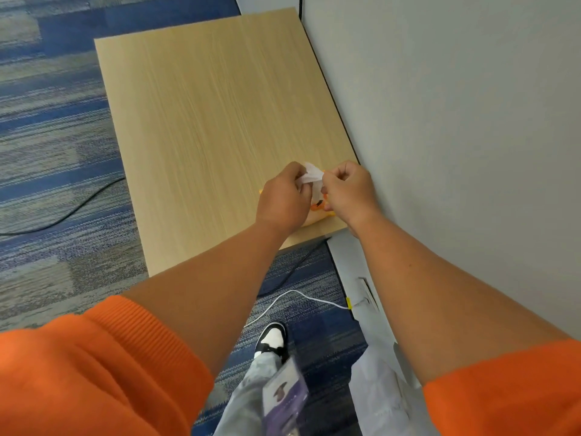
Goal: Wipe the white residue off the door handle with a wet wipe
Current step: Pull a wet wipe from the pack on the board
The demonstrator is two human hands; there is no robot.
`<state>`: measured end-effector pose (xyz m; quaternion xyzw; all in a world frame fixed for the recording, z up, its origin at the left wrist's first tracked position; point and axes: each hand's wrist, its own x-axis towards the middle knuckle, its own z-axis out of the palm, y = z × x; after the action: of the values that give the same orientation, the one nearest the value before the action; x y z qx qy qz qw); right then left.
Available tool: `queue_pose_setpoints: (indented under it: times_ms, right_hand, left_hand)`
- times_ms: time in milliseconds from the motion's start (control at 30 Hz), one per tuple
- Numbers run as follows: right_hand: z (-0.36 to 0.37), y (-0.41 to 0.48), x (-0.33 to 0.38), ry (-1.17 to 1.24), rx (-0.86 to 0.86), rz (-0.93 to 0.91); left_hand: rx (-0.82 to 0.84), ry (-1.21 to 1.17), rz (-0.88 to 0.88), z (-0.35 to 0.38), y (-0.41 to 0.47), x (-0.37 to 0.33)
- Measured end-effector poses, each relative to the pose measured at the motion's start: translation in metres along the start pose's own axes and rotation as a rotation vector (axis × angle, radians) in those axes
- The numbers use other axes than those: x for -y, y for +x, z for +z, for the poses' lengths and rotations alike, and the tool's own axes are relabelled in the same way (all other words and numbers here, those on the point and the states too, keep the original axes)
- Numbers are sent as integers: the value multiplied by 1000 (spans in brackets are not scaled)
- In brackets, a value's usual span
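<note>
A white wet wipe (311, 174) is pinched between my two hands above the near right corner of a light wooden table (213, 121). My left hand (283, 199) holds its left side with curled fingers. My right hand (349, 190) pinches its right edge. Beneath both hands lies an orange wipe packet (318, 209), mostly hidden. No door handle is in view.
A grey wall (456, 121) runs along the table's right side. Blue and grey carpet (53, 136) covers the floor, with a black cable (78, 206) on the left and a white cable (301, 294) near my shoe (272, 339).
</note>
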<state>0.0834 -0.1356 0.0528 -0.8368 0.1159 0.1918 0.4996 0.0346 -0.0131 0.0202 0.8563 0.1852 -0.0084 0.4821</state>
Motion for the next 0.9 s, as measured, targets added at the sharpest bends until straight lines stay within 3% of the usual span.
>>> queue_pose_setpoints:
  times_ms: [200, 400, 533, 900]
  right_hand:
    - [-14, -13, 20, 14, 118, -23]
    - [-37, -40, 41, -110, 97, -138]
    - [-59, -72, 46, -127, 67, -128]
    - [-155, -227, 31, 102, -48, -85]
  left_hand:
    - [3, -221, -45, -11, -9, -40]
    - [-57, -289, -32, -25, -22, -75]
    - [-41, -288, 2, -32, -49, -97]
    - [60, -210, 141, -30, -181, -187]
